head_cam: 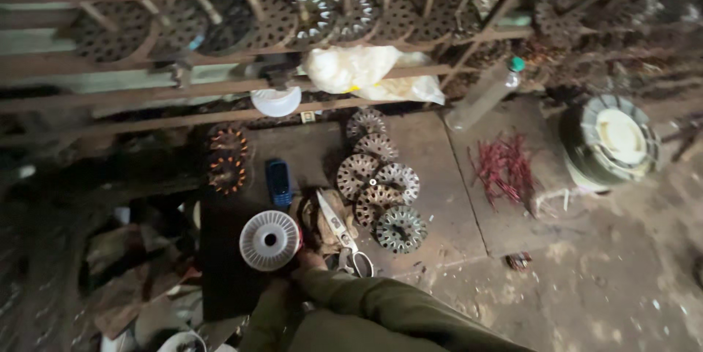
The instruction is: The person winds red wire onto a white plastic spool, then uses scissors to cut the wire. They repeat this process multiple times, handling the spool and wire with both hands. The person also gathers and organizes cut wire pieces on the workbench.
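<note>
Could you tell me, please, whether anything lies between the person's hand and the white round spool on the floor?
Nothing visible does. The hand, coming out of an olive-green sleeve, is right at the lower right edge of the white round plastic spool. The pale-handled scissors lie to its right, off that path.

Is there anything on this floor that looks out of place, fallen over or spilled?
Yes. A clear plastic bottle with a green cap lies tipped over against the rusty rack. Thin red wire pieces are scattered loose on the slab. A dark blue mobile phone lies among the slotted metal discs, an odd place for it.
</note>
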